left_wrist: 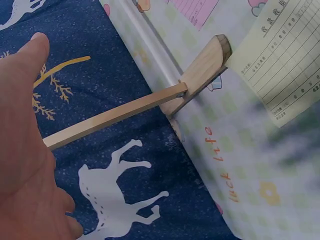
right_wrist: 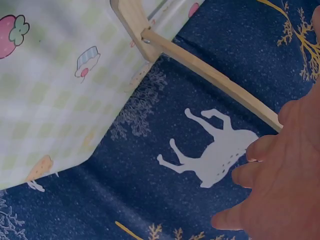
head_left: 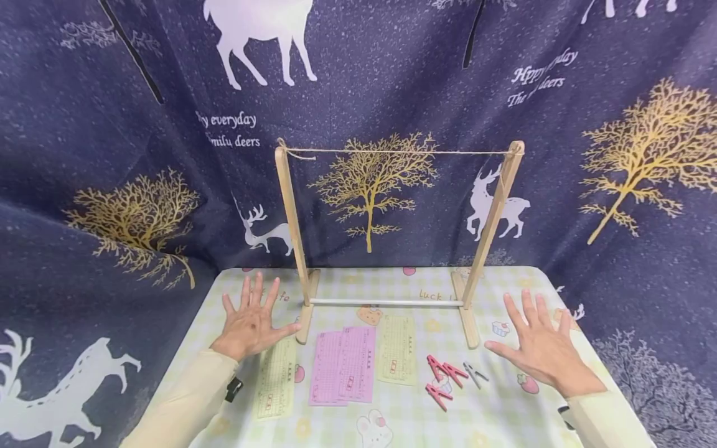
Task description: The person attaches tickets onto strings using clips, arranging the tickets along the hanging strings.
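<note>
My left hand (head_left: 250, 326) is spread flat with fingers apart over the left side of the table, holding nothing. Below its wrist lies a yellow receipt slip (head_left: 276, 382). On the right, my right hand (head_left: 540, 348) is likewise spread and holds nothing. Nearest to it are a grey clothespin (head_left: 475, 374) and several red clothespins (head_left: 439, 396). Two overlapping pink receipt slips (head_left: 327, 370) and another yellow slip (head_left: 396, 351) lie between the hands. Behind them stands a wooden frame (head_left: 292, 218) with a string (head_left: 398, 151) tied across its top.
A white rod (head_left: 386, 303) joins the frame's two feet low over the table. The table (head_left: 330, 429) wears a checked, printed cloth. A dark blue curtain (head_left: 358, 106) with deer and trees hangs behind and at both sides.
</note>
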Available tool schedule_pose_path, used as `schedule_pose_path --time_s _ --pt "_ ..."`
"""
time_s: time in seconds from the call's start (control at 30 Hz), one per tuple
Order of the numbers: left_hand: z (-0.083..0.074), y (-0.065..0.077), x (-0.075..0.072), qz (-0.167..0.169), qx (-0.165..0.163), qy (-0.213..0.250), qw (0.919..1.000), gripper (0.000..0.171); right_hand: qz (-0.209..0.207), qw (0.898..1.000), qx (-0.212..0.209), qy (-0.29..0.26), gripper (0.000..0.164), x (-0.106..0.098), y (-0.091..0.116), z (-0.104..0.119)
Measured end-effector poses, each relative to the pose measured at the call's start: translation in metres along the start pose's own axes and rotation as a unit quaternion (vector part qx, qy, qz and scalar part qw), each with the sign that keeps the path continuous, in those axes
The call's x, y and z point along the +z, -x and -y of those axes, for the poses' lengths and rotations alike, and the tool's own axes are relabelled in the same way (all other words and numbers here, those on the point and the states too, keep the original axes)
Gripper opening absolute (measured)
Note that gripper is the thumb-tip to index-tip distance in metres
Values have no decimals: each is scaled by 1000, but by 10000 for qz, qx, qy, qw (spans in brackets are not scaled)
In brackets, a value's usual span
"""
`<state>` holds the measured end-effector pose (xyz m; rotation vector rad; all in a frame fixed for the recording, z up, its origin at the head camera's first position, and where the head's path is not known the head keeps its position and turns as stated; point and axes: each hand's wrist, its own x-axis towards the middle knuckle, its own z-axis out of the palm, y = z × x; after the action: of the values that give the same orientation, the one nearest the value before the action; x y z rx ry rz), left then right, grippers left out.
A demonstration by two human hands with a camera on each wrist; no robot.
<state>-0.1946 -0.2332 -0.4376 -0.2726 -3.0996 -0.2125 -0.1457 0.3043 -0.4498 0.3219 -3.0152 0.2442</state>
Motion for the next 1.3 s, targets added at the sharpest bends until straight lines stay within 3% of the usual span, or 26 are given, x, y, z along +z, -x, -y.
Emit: schedule_pose_path --time_s 0.43,0.87,1.13,1.3 --pt "2 1 23 -260 65 433 9987 105 -48 9986 -265 -455 102 25 -7 -3" --pt "8 4 45 182 -197 699 9972 109 -307 9936 -607 -903 96 56 -7 2" --pt "10 6 58 79 -162 770 9969 102 -6 9906 -508 -1266 98 70 -9 7" --pt "13 9 66 85 -159 887 9959 102 -66 9906 -583 -1236 97 78 -10 11"
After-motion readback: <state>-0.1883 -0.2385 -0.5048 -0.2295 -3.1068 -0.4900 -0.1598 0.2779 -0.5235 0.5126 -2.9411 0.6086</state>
